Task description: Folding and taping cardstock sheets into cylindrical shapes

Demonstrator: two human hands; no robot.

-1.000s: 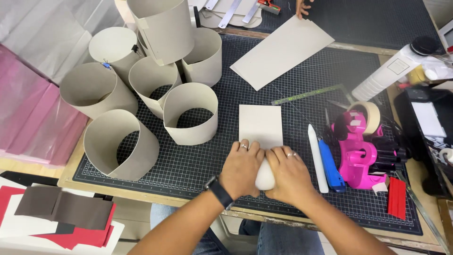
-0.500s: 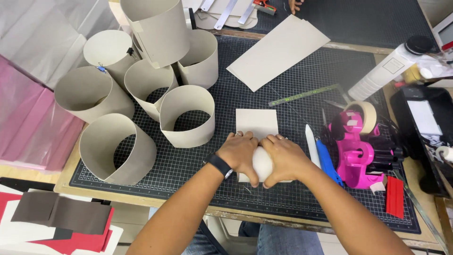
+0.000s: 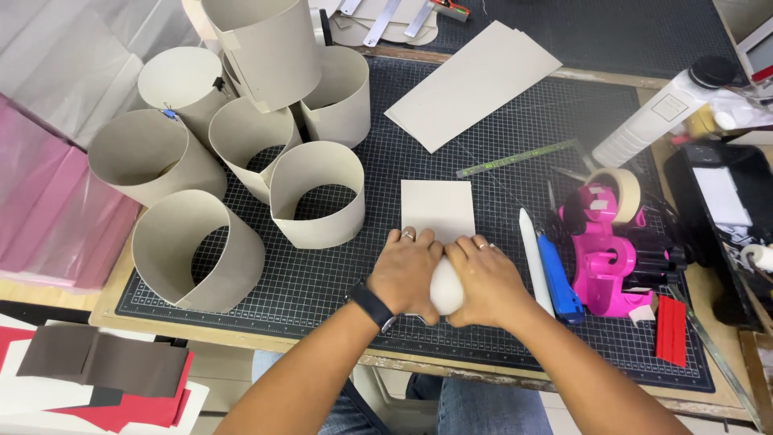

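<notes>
A person's two bare hands meet over a dark gridded cutting mat (image 3: 499, 153) that covers most of the bench. The left hand (image 3: 411, 270), with a ring and a dark wristwatch, and the right hand (image 3: 483, 278), also ringed, are both curled around the near end of a pale card strip (image 3: 437, 208), bending it into a rounded white curl that shows between the palms. The far end of the strip lies flat on the mat, pointing toward the bench's back edge.

Compared with a second ago, the hands have slid away from the near edge of the mat and closed tighter together; the flat part of the strip now looks shorter and the curl between the palms fuller. That suggests the card is being rolled up from its near end, though the hands hide the roll itself, so how far it has curled is uncertain.

Toward the left back corner of the mat stands a cluster of finished grey card rings (image 3: 318, 193), one stacked on others. A larger flat card sheet (image 3: 471, 80) lies at the back centre. Just right of the hands lie a white bone folder (image 3: 535, 258) and a blue utility knife (image 3: 558, 278), then a pink tape dispenser (image 3: 604, 258) with a roll of masking tape. A green ruler (image 3: 523, 158) lies beyond the strip, and a white bottle (image 3: 652, 121) rests near the right back corner.
</notes>
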